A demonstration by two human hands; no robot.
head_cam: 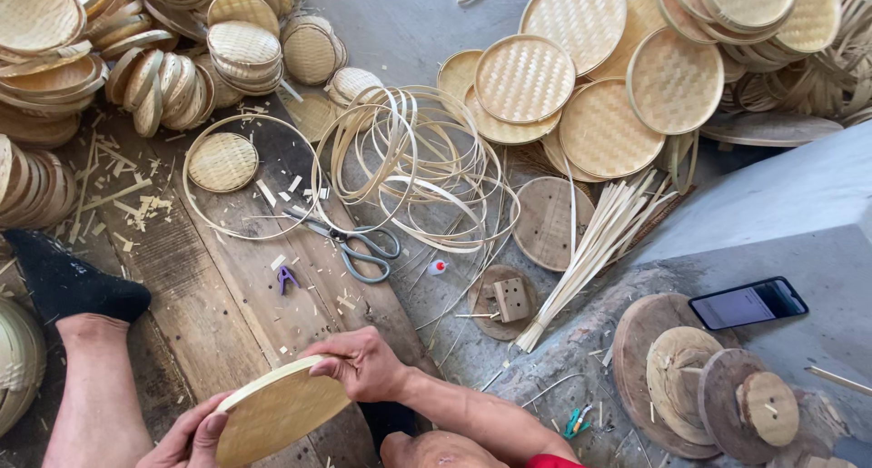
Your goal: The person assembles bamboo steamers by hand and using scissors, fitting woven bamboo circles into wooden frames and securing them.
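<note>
Widest of all, the worn brown wooden floorboards (227,277) run under everything, littered with pale bamboo shavings. Top right, a big heap of round woven bamboo trays (599,123) spreads out, flat faces up; top left, stacks of smaller round woven bamboo lids (163,78) lean on edge against one another. Between them lies a loose tangle of thin pale bamboo hoops (413,164), and just right of it a bundle of straight pale bamboo strips (599,241) fans toward a round dark wooden disc (545,223).

Down to the action: a round pale woven bamboo tray (277,413) is held tilted at bottom centre, its rim toward the camera. The right hand (359,364) comes in from the lower right, forearm angled up, wrist bent, fingers curled together and clamped over the top rim with the thumb pressed along the edge. The left hand (191,436) cups the lower left rim, thumb on the face, fingers wrapped beneath and mostly hidden.

At left, a foot in a black sock (68,282) rests on the boards. Smaller now: grey-handled metal scissors (350,241) lie open beside the hoops, a black smartphone (748,302) sits on the grey ledge at right, and a tiny purple clip (287,277) lies near the scissors.
</note>
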